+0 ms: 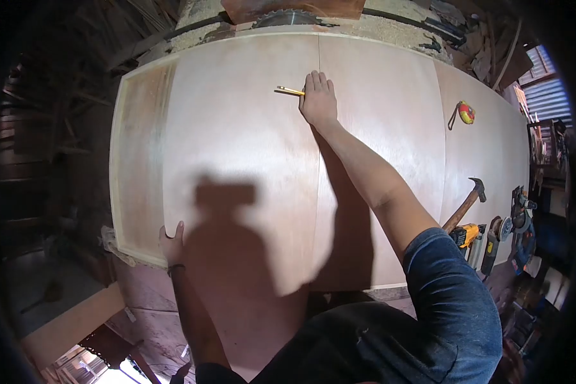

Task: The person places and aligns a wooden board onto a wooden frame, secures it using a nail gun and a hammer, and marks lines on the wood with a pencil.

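Observation:
A large pale wooden panel (249, 128) with light edge strips lies flat across the view, marked by thin vertical lines. My right hand (320, 99) rests near its far edge, beside one of those lines, with a yellow pencil (290, 91) held under the thumb side and pointing left. At the near left edge, my left hand (171, 242) touches the panel with thumb and a finger apart, and nothing shows in it. My shadow falls over the panel's middle.
On the panel's right lie a red and yellow tape measure (466, 113), a hammer (465, 205), a yellow and black power tool (467, 235) and a grinder (491, 246). Beyond the far edge stands a circular saw blade (288, 19). Scrap wood surrounds the bench.

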